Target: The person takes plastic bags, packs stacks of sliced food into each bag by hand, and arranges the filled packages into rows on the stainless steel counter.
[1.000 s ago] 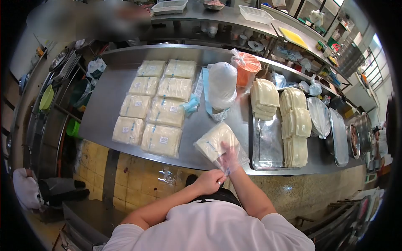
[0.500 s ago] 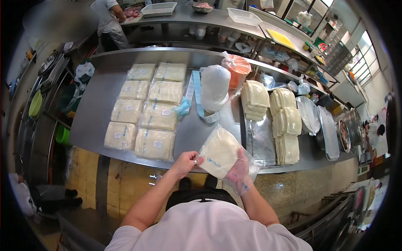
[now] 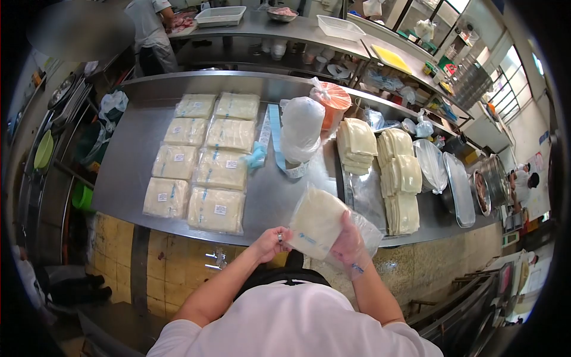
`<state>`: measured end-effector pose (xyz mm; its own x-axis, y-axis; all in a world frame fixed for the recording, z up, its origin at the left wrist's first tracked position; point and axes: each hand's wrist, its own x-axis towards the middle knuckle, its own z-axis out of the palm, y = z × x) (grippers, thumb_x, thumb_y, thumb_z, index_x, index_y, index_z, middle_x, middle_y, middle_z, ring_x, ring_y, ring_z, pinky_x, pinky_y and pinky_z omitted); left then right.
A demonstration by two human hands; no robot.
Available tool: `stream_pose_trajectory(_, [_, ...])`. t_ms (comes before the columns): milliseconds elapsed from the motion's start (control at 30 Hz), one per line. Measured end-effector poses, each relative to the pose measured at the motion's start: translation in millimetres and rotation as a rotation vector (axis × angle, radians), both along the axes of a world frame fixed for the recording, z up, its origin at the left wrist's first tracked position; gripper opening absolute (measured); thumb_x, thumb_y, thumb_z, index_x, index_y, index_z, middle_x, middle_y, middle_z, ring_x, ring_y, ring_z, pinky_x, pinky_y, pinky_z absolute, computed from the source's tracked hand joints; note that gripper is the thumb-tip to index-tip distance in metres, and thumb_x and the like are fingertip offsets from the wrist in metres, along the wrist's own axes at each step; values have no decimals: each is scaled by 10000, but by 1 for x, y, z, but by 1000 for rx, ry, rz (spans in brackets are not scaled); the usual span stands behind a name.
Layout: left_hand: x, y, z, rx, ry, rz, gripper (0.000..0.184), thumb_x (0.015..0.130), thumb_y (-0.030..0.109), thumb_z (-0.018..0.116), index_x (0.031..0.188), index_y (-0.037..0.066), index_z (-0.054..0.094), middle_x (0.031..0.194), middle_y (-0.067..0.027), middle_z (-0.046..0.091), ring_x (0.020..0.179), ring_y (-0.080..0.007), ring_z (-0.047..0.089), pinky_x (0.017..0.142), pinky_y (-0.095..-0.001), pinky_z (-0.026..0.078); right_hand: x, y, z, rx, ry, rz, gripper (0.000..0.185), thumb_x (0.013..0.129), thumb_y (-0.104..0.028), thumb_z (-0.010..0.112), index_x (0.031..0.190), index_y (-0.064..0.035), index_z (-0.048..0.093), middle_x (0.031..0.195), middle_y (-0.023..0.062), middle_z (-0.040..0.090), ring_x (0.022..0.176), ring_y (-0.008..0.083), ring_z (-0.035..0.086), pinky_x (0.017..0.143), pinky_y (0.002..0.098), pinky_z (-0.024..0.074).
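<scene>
Over the table's front edge I hold a clear plastic bag [image 3: 318,221] with a flat stack of pale, cream-coloured sheets inside and blue print near its lower edge. My left hand [image 3: 275,243], with a ring on it, pinches the bag's left corner. On the right side, my right hand [image 3: 350,239] grips the stack, thumb on top. Loose clear plastic hangs around its fingers and wrist; whether the hand is inside the bag's mouth I cannot tell. To the left lie two columns of filled, labelled bags [image 3: 216,209]. Unbagged stacks of similar sheets [image 3: 402,214] stand to the right.
A steel table [image 3: 128,154] spans the view. At its middle stand a white plastic bag [image 3: 302,128], an orange bagged container [image 3: 331,102], a label strip [image 3: 275,134] and a crumpled blue piece [image 3: 256,156]. A lidded tray [image 3: 458,187] lies right. A co-worker [image 3: 151,35] stands behind.
The bag has moved slightly right and tilted. My right hand has shifted up onto the stack, with its fingers less covered by plastic. My left hand keeps its hold on the corner.
</scene>
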<state>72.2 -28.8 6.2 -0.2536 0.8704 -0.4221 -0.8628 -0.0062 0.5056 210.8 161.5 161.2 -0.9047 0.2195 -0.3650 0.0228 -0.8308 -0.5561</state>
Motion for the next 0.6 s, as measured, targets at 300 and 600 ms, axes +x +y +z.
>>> stream_pose_trajectory(300, [-22,-20,3,-328,290,177,282,1007,358,671,893,107,607,769,-3,595,674,-136,579,666,-338,519,-60,30,-32,2248,-32,197,656,1005,-411,560,1518,-21,437,1533,290,430,1466,421,376,1222,507,288])
stream_pose_trajectory(600, [33,16,64,-252,1687,-36,402,847,295,811,1074,51,587,1027,-114,628,960,-335,649,829,-442,530,-38,-8,-181,2242,-459,841,974,873,-506,649,1596,7,247,1674,294,127,1570,443,87,1264,553,50])
